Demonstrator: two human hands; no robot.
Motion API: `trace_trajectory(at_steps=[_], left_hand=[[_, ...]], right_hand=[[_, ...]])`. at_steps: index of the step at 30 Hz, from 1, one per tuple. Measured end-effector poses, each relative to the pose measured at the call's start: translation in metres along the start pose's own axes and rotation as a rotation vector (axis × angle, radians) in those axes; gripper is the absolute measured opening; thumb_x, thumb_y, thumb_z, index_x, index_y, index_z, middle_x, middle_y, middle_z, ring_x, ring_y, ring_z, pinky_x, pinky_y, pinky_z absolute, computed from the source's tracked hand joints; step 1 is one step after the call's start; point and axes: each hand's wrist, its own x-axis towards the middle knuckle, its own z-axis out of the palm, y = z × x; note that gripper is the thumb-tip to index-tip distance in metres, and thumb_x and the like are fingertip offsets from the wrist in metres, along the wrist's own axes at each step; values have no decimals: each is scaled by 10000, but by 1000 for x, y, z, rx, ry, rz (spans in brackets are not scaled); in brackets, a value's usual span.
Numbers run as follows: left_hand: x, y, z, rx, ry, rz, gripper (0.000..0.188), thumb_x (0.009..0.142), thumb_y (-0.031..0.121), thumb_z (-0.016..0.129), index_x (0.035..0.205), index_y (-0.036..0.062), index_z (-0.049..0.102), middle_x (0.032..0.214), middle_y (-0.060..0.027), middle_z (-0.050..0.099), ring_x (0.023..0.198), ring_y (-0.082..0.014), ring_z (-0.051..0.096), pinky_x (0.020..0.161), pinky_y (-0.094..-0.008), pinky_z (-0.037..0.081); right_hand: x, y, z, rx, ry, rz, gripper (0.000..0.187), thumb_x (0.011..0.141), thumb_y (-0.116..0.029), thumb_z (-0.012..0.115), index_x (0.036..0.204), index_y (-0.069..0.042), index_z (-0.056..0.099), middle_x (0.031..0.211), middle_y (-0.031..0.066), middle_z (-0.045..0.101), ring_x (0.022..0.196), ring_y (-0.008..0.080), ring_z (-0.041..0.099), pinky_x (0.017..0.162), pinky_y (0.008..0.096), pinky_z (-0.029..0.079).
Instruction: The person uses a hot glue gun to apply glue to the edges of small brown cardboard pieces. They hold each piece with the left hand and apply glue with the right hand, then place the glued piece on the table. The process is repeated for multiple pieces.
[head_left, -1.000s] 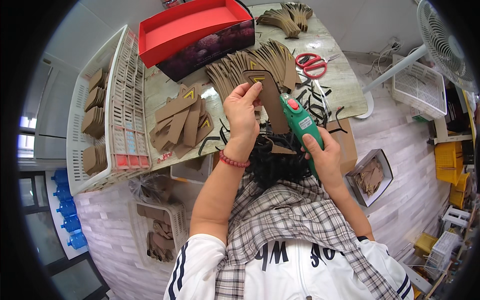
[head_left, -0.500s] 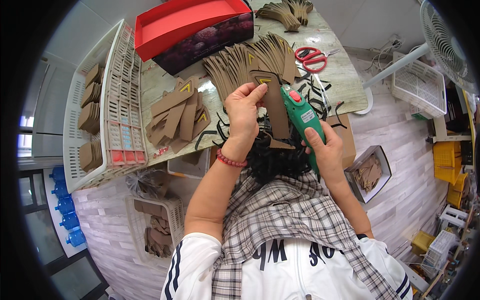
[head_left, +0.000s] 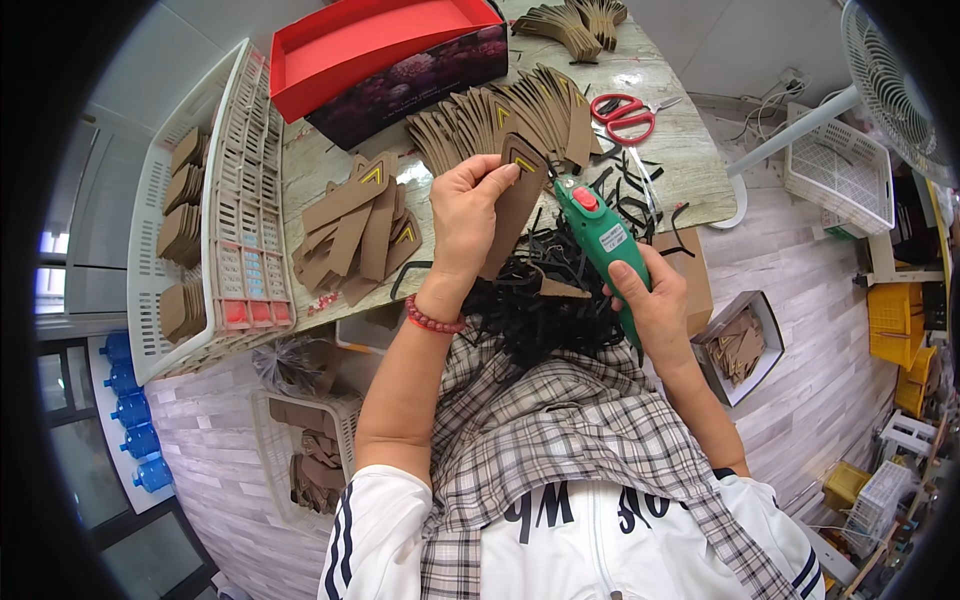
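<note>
Brown strip (head_left: 513,215), one, near black trimmings (head_left: 535,325): upper end pinched in the grip of the left hand (head_left: 464,215), seemingly to leave its right edge exposed toward the green handheld tool (head_left: 597,222) clasped by the right hand (head_left: 652,300).

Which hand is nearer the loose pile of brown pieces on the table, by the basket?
Left. The left hand, holding a brown piece, is just right of the pile; the right hand, gripping the green tool, is farther right.

Cutting tool (head_left: 606,240) green, button (head_left: 585,199) red. Piece (head_left: 511,215) brown, chevron (head_left: 523,165) yellow. Scraps (head_left: 545,320) black. Apron (head_left: 590,440) plaid. Bracelet (head_left: 434,320) red. Jacket (head_left: 540,568) white, dark-striped.
</note>
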Motion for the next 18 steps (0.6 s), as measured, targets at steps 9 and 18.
trace_trajectory(at_steps=[9,18], left_hand=[[2,11,-3,93,-63,37,145,892,50,619,969,-49,691,826,-14,679,723,-48,576,655,-201,473],[1,8,-7,216,-189,41,132,866,44,625,929,-52,690,819,-28,646,748,-73,563,701,-226,453]], right_hand=[[1,0,2,39,-8,-13,385,893,-300,694,1112,9,629,771,1,608,616,47,516,547,195,432],[3,-2,-1,43,-18,-24,373,896,-285,692,1110,14,627,768,1,607,617,46,515,545,194,432]])
